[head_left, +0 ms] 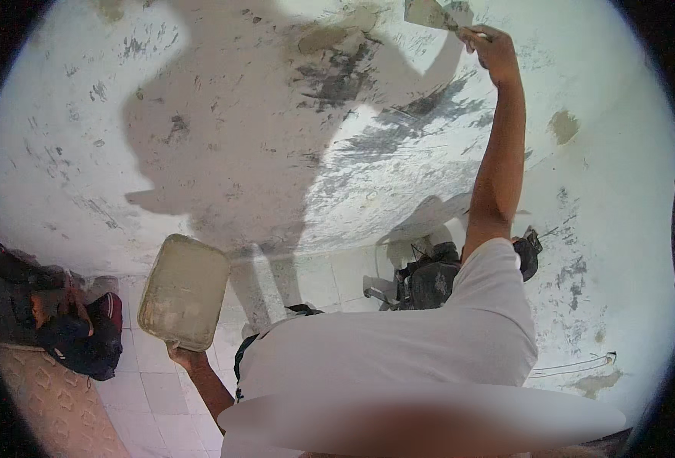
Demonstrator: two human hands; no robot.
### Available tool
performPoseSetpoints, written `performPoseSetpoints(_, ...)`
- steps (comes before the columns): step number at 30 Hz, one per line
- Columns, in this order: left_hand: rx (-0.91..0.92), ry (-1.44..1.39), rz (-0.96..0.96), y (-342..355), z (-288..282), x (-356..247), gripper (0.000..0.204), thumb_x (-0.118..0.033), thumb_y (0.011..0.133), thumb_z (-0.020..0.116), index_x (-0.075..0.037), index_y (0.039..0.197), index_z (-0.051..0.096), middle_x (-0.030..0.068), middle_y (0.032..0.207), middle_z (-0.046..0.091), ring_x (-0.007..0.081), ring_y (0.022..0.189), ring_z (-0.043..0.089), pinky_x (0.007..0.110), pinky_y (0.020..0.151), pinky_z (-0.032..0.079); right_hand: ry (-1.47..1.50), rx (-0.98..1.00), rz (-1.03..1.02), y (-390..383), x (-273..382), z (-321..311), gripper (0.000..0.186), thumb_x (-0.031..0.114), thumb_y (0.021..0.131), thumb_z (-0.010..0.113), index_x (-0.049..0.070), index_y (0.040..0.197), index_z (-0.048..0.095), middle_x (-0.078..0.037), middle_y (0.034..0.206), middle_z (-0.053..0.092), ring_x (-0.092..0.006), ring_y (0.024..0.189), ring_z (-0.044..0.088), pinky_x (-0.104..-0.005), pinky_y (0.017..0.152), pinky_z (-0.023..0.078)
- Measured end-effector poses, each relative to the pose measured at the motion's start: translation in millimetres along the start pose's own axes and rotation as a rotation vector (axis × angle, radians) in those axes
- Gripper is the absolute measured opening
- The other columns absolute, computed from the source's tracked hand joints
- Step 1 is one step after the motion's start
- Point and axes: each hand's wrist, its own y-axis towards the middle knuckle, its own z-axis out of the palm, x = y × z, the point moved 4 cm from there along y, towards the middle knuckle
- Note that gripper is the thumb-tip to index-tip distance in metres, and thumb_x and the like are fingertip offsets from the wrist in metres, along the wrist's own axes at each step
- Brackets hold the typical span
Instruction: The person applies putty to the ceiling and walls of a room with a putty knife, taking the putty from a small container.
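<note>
Left hand (188, 356): fingers curled on the near edge of the tray (183, 290); exact thumb position I can't tell.
Right hand (492, 53): closed on the handle of the scraper (429, 14), far right; whether the blade touches the wall (398, 172), can't tell.
Tray location: near left, above the tiled floor (162, 393), well apart from the scraper.
Tray handling: probably light and stiff; one-edge hold likely lets the far end sag, so a palm underneath suits better.
Scraper handling: looks light, blade thin, probably springy; grip the handle, off the edge.
Wall finish: patchy, dark smears.
</note>
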Motion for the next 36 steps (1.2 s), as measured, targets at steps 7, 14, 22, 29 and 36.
performPoseSetpoints(7, 0.038, -0.048, -0.040, 16, -12, 10, 0.066, -0.024, 0.071, 0.060, 0.000, 0.130, 0.045, 0.0204, 0.126, 0.051, 0.0370, 0.114, 0.052, 0.053, 0.095, 0.046, -0.308, 0.380, -0.008, 59, 9, -5, 0.025, 0.028, 0.086, 0.066, 0.012, 0.104, 0.070, 0.002, 0.065, 0.058, -0.0068, 0.046, 0.044, -0.0239, 0.040, 0.033)
performPoseSetpoints(14, -0.021, -0.005, -0.020, 9, 14, 21, 0.063, -0.036, 0.078, 0.060, -0.001, 0.129, 0.047, 0.0199, 0.125, 0.052, 0.0386, 0.112, 0.054, 0.053, 0.093, 0.048, -0.283, 0.476, -0.139, 98, 53, 9, 0.020, 0.022, 0.072, 0.078, 0.004, 0.078, 0.075, -0.005, 0.066, 0.067, -0.0094, 0.055, 0.055, -0.0272, 0.052, 0.045)
performPoseSetpoints(22, 0.056, -0.040, -0.019, 4, -16, 28, 0.064, -0.031, 0.077, 0.059, 0.000, 0.132, 0.044, 0.0193, 0.126, 0.052, 0.0378, 0.115, 0.052, 0.053, 0.095, 0.047, -0.397, 0.506, -0.248, 135, 60, 11, 0.023, 0.026, 0.068, 0.082, 0.006, 0.077, 0.074, -0.005, 0.067, 0.068, -0.0124, 0.061, 0.059, -0.0311, 0.056, 0.047)
performPoseSetpoints(29, 0.021, 0.042, -0.012, 1, 3, 20, 0.066, -0.030, 0.078, 0.059, 0.001, 0.133, 0.040, 0.0204, 0.129, 0.050, 0.0399, 0.117, 0.051, 0.053, 0.094, 0.048, -0.730, 0.445, -0.224, 116, 118, 22, 0.039, 0.037, 0.064, 0.083, 0.002, 0.079, 0.073, -0.008, 0.067, 0.068, -0.0155, 0.059, 0.060, -0.0344, 0.057, 0.049)
performPoseSetpoints(36, 0.019, 0.020, -0.039, 6, -25, 18, 0.070, -0.031, 0.072, 0.065, -0.002, 0.132, 0.042, 0.0192, 0.131, 0.047, 0.0404, 0.119, 0.049, 0.055, 0.096, 0.045, -0.794, 0.463, -0.437, 117, 139, 39, 0.035, 0.033, 0.063, 0.084, 0.004, 0.077, 0.072, -0.012, 0.072, 0.070, -0.0219, 0.065, 0.066, -0.0364, 0.061, 0.052)
